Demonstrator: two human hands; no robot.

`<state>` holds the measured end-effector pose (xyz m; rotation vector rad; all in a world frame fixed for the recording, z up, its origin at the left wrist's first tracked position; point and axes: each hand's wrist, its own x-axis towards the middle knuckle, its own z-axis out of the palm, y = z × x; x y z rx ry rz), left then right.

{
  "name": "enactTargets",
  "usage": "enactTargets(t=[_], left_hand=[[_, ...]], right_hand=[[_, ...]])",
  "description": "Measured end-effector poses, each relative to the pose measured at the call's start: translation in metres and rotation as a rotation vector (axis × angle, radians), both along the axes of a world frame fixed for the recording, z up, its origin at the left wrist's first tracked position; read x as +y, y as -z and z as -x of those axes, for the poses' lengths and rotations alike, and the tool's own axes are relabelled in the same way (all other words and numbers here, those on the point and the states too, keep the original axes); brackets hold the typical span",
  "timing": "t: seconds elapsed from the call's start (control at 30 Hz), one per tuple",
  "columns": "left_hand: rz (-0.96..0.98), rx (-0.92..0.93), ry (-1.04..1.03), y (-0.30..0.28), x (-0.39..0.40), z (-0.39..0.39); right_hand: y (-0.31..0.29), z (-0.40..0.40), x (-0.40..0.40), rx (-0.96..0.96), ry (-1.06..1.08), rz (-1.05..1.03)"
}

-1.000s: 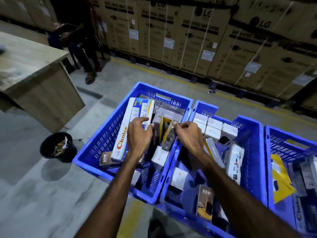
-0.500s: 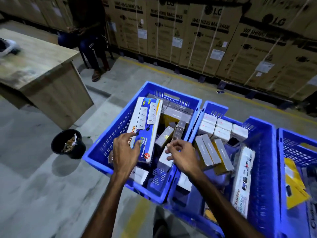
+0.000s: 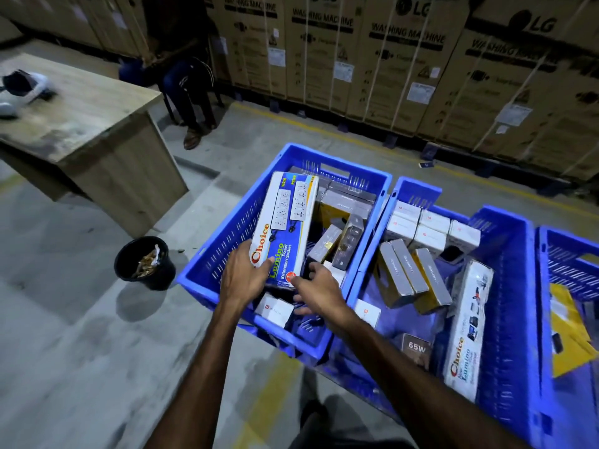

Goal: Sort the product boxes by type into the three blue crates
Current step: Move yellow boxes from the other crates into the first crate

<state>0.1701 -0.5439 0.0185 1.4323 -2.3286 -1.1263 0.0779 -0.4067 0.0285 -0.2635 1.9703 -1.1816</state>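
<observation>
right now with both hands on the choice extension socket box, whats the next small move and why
Probably lift the Choice box clear of the left crate and carry it to the middle crate, where a matching Choice box already lies. The left hand grips its near end; the right hand touches the corner.

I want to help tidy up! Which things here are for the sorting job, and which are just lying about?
For the job:
- left crate, middle crate, right crate
- Choice extension socket box, gripped by the left hand
- right hand, reaching beside it
- small white boxes
- grey boxes

Just lying about:
- wooden desk
- black bin
- washing machine cartons
</observation>
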Motion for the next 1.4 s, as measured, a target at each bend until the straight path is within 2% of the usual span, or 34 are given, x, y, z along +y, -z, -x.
enactTargets(t=[0.1,0.17,0.4,0.6,0.77,0.87,1.07,1.4], left_hand=[[-0.138,-0.031,-0.015,0.014,-0.016,0.007],[-0.203,-0.009,-0.064,0.026,-0.025,0.010],[-0.311,0.229,-0.116,0.017,-0.024,0.007],[-0.336,0.418,-0.098,-0.018,-0.012,0.010],[-0.375,0.593,-0.055,-0.043,0.005,0.028],[-0.444,0.670,0.013,-0.051,0.021,0.046],[-0.482,0.690,0.168,-0.057,0.076,0.082],[-0.514,0.641,0.343,-0.058,0.251,0.139]], right_hand=[[0.003,0.000,-0.012,-0.147,0.014,0.013],[0.002,-0.002,-0.014,-0.180,0.018,0.013],[0.000,-0.004,-0.011,-0.136,0.046,0.102],[-0.019,-0.001,0.002,-0.095,0.087,0.242],[-0.035,0.001,0.019,0.097,0.223,0.370],[-0.040,0.006,0.033,0.250,0.355,0.372],[-0.052,0.021,0.089,0.465,0.480,0.271],[-0.075,0.052,0.268,0.586,0.621,0.170]])
